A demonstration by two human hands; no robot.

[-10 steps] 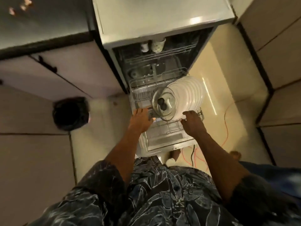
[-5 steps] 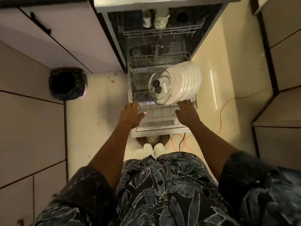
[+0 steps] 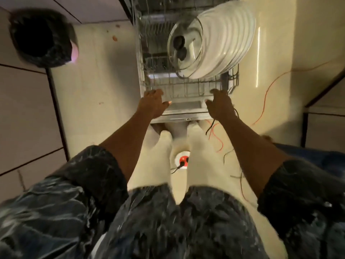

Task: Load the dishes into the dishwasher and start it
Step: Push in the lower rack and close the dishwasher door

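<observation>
Head view looks straight down past my dark leaf-patterned shirt and pale trousers to the pulled-out grey wire lower rack of the dishwasher. I have both arms stretched forward to its near edge. My left hand lies against the rack's front left corner, fingers curled loosely over the top wire and thumb spread out to the side, so the hand is partly open rather than clenched; whether it truly grips the wire I cannot tell. My right hand sits at the front right corner in the same way, fingers bent over the rail, thumb pointing inward, holding nothing else.

Inside the rack, a row of white round plates stands on edge along the right side, tilted toward me. A clear glass pot lid with a dark knob leans against the nearest plate, at the front of that row. The left part of the rack shows only bare wire tines. Below the rack's front I see the grey inner face of the open dishwasher door.

On the cream floor, a black-lined rubbish bin stands well to the left, and a thin orange cable trails to the right.
</observation>
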